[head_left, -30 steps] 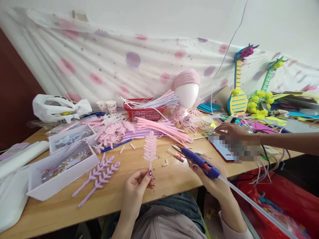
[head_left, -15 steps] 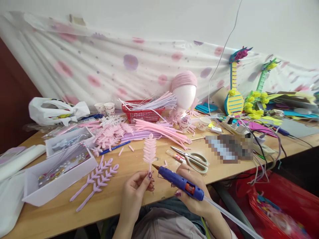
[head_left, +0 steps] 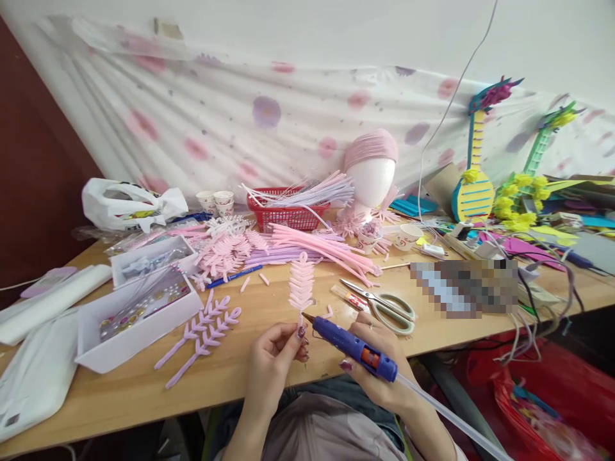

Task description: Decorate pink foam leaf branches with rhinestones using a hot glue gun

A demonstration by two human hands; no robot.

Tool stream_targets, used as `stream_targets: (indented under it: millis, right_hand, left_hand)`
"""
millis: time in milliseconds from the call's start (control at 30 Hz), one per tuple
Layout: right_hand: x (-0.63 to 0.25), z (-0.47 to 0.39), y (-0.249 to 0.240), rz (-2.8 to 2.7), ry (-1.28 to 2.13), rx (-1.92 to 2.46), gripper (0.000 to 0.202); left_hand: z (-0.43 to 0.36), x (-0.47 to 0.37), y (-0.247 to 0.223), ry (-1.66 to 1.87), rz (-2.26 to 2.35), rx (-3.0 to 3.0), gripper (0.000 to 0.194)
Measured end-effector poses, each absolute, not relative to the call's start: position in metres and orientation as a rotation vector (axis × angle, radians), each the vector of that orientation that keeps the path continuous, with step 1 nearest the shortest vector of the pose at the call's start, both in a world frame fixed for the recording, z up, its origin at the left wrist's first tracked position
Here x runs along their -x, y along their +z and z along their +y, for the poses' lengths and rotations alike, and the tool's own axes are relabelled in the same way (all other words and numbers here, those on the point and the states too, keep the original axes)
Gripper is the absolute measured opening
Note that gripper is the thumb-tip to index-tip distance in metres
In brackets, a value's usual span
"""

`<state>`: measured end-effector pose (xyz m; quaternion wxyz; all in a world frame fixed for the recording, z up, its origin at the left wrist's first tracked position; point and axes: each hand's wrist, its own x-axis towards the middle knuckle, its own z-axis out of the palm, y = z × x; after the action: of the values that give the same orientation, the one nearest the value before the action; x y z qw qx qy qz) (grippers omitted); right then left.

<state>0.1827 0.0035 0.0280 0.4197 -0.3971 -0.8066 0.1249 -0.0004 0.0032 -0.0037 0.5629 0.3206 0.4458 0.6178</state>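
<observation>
The left grip (head_left: 273,358) hides the lower end of the pink sprig (head_left: 301,286); the right grip (head_left: 388,342) covers part of the glue gun (head_left: 342,338); the bottom edge cuts off its translucent rod (head_left: 446,412); 1 pixelated patch (head_left: 464,291) masks whatever lies there.

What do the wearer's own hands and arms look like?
The left hand and right hand are ungloved, with dark, glossy purplish nail polish; the right has a thin ring. Both forearms are bare where visible.

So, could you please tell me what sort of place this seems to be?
Probably a craft workroom: the right hand holds a blue glue gun, pink fuzzy stems lie bundled on the wooden table, and a yellow-and-blue lute-shaped model stands towards the back.
</observation>
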Motion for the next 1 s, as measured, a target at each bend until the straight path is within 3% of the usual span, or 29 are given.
stream_targets:
  millis: [333, 1000]
  right_hand:
    - [-0.1799, 0.0032, 0.0285, -2.043, 0.304, 0.97, 0.032]
    - [-0.1864, 0.0018, 0.0258, -2.06, 0.436, 1.101, 0.043]
  left_hand:
    - [0.0026, 0.0005, -0.0037, 1.456, 1.044, -0.758, 0.023]
    - [0.0023, 0.0008, -0.0068, 1.449, 1.053, -0.797, 0.021]
